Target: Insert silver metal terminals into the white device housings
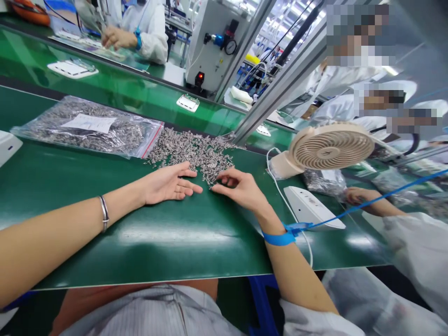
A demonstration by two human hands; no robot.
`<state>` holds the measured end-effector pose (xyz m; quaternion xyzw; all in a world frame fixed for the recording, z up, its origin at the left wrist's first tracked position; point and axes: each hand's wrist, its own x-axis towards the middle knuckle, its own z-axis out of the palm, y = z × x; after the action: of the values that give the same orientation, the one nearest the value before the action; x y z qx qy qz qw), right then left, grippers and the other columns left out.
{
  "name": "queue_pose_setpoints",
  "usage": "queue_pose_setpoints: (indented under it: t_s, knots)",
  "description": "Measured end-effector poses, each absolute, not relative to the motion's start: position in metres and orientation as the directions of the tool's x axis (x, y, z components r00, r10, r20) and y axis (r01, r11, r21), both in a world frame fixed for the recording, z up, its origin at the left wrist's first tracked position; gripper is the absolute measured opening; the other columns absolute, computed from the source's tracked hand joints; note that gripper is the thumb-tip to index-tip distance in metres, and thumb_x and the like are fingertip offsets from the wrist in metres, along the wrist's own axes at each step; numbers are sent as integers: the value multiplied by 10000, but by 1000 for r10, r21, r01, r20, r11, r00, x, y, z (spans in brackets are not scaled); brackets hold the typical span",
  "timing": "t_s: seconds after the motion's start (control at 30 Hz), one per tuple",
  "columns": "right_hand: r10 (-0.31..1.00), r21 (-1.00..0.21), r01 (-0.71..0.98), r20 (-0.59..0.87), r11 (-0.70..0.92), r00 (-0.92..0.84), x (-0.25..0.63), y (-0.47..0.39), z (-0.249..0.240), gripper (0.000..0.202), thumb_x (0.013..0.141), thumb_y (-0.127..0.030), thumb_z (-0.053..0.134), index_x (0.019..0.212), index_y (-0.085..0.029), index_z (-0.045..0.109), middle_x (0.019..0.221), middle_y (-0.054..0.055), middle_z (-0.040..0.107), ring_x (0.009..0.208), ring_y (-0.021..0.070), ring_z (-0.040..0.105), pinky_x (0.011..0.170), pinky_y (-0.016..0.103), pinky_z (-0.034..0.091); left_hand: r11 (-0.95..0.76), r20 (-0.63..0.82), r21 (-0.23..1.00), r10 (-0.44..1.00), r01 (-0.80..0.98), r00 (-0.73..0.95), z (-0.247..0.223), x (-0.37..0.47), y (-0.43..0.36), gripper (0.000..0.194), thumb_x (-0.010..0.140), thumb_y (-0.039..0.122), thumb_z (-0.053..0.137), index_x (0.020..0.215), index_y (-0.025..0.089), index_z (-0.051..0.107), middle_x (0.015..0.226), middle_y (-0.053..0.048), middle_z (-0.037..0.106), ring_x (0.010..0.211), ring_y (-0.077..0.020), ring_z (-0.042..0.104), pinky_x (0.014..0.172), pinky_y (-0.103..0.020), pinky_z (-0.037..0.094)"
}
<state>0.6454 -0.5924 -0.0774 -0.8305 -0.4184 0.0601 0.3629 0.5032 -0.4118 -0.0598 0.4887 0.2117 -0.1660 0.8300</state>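
A loose heap of small silvery metal parts [196, 149] lies on the green work surface [150, 247]. Along its near edge, my left hand [170, 184] rests palm up with the fingers spread, holding nothing. My right hand [240, 186] reaches in from the right, thumb and fingers bent together in a pinch at the heap's near tip. Whether a part sits between those fingertips is too small to tell. Left of the heap lies a clear zip bag [87, 128] full of similar parts, with a white label [89, 122] and a red closure strip.
A beige fan [331, 147] stands right of the heap, its white cable trailing down past a white wedge-shaped device [313, 207]. A blue cord [378, 196] runs right from my wrist strap. Another person's hand [362, 196] touches a second bag. Across the belt, another person's hand [119, 38] works.
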Motion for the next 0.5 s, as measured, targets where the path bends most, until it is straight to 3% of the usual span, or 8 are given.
queue_pose_setpoints:
  t_s: [0.1, 0.2, 0.3, 0.4, 0.5]
  knots:
    - [714, -555, 732, 317, -394, 624, 646, -591, -81, 123, 703, -307, 610, 726, -193, 647, 626, 3, 573, 567, 127, 486, 593, 282, 427, 412, -510, 769, -65, 489, 858, -58, 502, -411, 406, 912, 451, 393, 1009, 96, 564, 731, -57, 630, 508, -29, 471, 505, -120, 386]
    - [517, -566, 686, 459, -457, 722, 661, -594, -85, 163, 746, -305, 523, 735, -191, 639, 661, 21, 602, 573, 136, 502, 619, 298, 447, 320, -524, 782, -125, 534, 842, -57, 498, -410, 406, 886, 442, 447, 791, 83, 611, 606, -29, 559, 438, -15, 363, 436, -120, 307]
    - [318, -617, 585, 496, -526, 808, 682, -605, -83, 206, 738, -355, 510, 746, -188, 631, 673, 33, 618, 568, 150, 511, 634, 325, 468, 198, -545, 800, -157, 567, 824, -57, 495, -400, 396, 824, 443, 542, 736, 70, 640, 605, -64, 568, 446, -30, 368, 422, -139, 284]
    - [163, -599, 507, 534, -620, 830, 699, -626, -72, 253, 704, -412, 553, 774, -184, 636, 753, 68, 636, 671, 203, 568, 747, 410, 480, 118, -520, 846, -34, 520, 853, -53, 499, -378, 387, 816, 450, 521, 735, 92, 640, 648, -74, 584, 498, -55, 427, 467, -158, 336]
    - [4, -520, 350, 554, -779, 832, 707, -668, -59, 435, 560, -493, 702, 876, -197, 668, 995, 151, 617, 991, 350, 556, 905, 560, 380, 27, -423, 904, 184, 426, 887, -40, 497, -359, 367, 804, 465, 499, 715, 129, 614, 673, -44, 590, 555, -70, 464, 530, -183, 375]
